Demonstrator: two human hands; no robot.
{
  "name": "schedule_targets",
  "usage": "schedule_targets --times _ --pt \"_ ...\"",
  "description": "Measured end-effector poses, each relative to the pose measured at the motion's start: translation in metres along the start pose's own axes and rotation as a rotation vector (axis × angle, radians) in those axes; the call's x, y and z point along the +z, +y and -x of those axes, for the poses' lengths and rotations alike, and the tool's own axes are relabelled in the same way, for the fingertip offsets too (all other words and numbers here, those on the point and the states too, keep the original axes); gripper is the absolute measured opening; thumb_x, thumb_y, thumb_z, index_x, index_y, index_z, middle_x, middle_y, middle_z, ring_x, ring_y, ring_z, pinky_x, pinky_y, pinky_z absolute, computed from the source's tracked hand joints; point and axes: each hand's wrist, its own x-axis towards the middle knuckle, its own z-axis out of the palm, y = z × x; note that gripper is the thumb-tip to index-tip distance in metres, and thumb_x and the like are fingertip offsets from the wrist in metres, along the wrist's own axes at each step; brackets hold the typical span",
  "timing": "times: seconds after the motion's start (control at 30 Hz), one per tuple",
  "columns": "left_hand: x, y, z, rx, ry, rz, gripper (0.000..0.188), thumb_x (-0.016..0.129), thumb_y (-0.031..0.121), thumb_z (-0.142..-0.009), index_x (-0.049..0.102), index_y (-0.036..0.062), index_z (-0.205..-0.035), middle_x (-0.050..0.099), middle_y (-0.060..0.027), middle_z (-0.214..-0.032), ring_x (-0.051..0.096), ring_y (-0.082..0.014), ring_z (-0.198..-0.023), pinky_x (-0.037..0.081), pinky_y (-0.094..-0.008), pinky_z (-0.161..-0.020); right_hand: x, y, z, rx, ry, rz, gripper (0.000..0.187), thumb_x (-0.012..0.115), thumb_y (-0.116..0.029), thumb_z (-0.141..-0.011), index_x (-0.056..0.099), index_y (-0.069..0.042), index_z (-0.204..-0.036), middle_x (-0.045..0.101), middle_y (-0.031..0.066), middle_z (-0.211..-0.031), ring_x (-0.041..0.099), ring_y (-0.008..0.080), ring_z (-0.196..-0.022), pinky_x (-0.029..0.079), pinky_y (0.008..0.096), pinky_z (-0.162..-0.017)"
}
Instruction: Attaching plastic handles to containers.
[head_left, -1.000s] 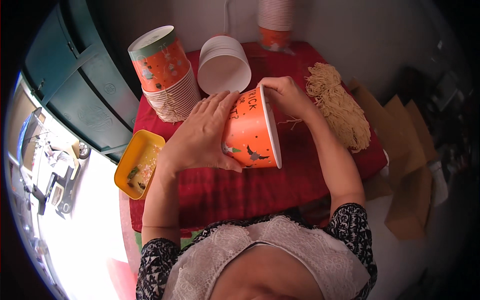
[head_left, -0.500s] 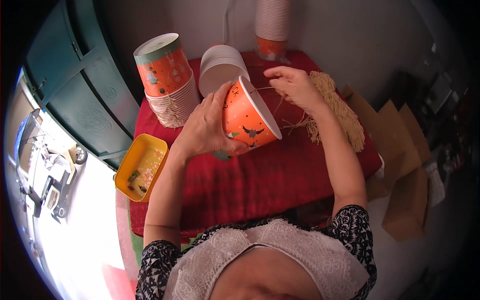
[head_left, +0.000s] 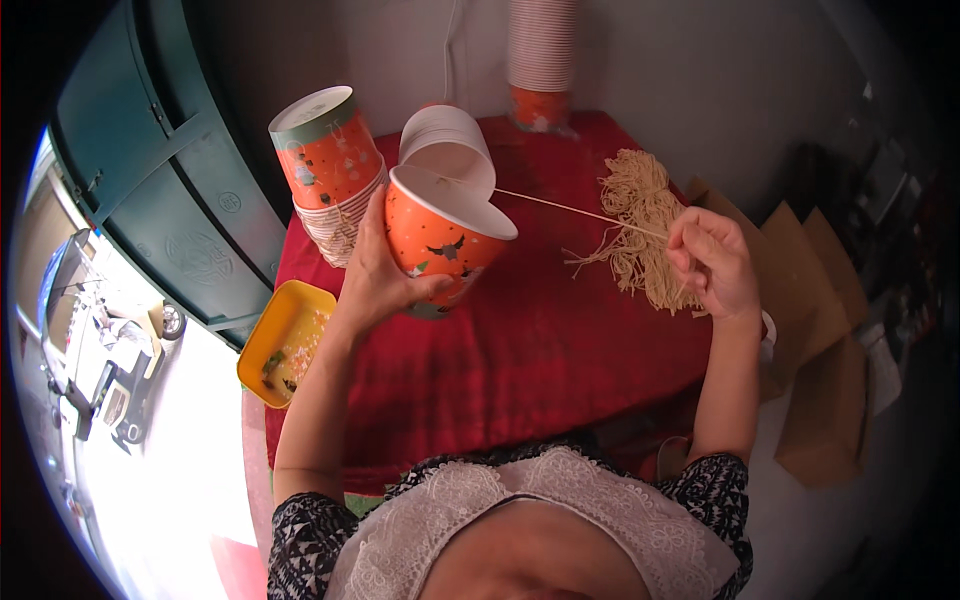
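My left hand (head_left: 385,275) grips an orange paper bucket (head_left: 432,235) with bat pictures and a white rim, its mouth tilted up and to the right. A beige string (head_left: 575,209) runs taut from inside the bucket to my right hand (head_left: 715,262), whose fingers are pinched shut on it. Behind my right hand lies a loose bundle of the same beige strings (head_left: 640,215). Just beyond the held bucket, a stack of nested white-lined buckets (head_left: 445,130) lies on its side. How the string is fixed inside the bucket is too small to tell.
A leaning stack of upside-down orange buckets (head_left: 330,150), with strings at its rims, stands at the left. A yellow tub (head_left: 265,345) with small bits sits by my left forearm. Another tall stack (head_left: 541,60) is at the back of the red-covered table (head_left: 520,350). Cardboard (head_left: 820,400) lies at the right.
My right hand has drawn the string out to the right and nearer to me. The bucket has shifted left, and its mouth now tilts more upward.
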Motion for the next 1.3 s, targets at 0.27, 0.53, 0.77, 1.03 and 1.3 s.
schedule_targets --times 0.27,0.53,0.77,1.03,1.3 --pt "0.01 0.002 0.04 -0.14 0.101 -0.053 0.13 0.091 0.031 -0.052 0.01 -0.0041 -0.147 0.037 -0.0237 -0.142 0.041 -0.035 -0.132 0.037 -0.0422 -0.109 0.006 0.018 0.018 -0.176 -0.247 -0.109 0.037 0.062 -0.03 -0.095 0.06 0.007 -0.092 0.06 0.0103 -0.071 0.045 0.0049 -0.047 0.034 0.0167 -0.04" --pt "0.034 0.001 0.065 -0.131 0.212 -0.156 0.136 0.091 0.044 -0.052 0.007 -0.0052 -0.147 0.031 -0.0263 -0.145 0.037 -0.038 -0.134 0.034 -0.0455 -0.11 0.005 0.047 0.036 -0.358 -0.54 -0.428 0.052 0.063 -0.035 -0.093 0.061 0.016 -0.1 0.067 0.0311 -0.087 0.052 0.0116 -0.046 0.043 0.0214 -0.042" --pt "0.037 0.02 0.074 0.003 0.183 -0.267 0.138 0.093 0.04 -0.05 0.006 -0.0045 -0.147 0.031 -0.0265 -0.144 0.038 -0.0408 -0.132 0.035 -0.0466 -0.109 -0.024 0.066 0.064 -0.309 -0.351 -0.097 0.042 0.062 -0.028 -0.093 0.066 0.014 -0.095 0.063 0.0093 -0.057 0.045 0.0064 -0.034 0.033 0.0194 -0.034" --pt "0.045 0.048 0.06 0.452 0.142 -0.385 0.137 0.095 0.035 -0.044 0.011 0.0008 -0.147 0.029 -0.0303 -0.144 0.037 -0.0476 -0.13 0.037 -0.0537 -0.105 0.027 0.059 0.042 -0.102 -0.048 -0.023 0.036 0.049 -0.005 -0.093 0.052 0.004 -0.127 0.064 0.015 -0.113 0.047 0.0042 -0.056 0.036 0.0167 -0.046" --pt "0.054 0.069 0.061 0.633 0.113 -0.447 0.134 0.095 0.031 -0.047 0.011 0.0014 -0.147 0.026 -0.0318 -0.145 0.037 -0.0485 -0.13 0.038 -0.0553 -0.104 0.054 0.077 0.031 -0.166 -0.065 0.222 0.022 0.059 -0.009 -0.094 0.061 0.006 -0.109 0.066 0.0045 -0.085 0.056 0.0035 -0.069 0.047 0.02 -0.061"
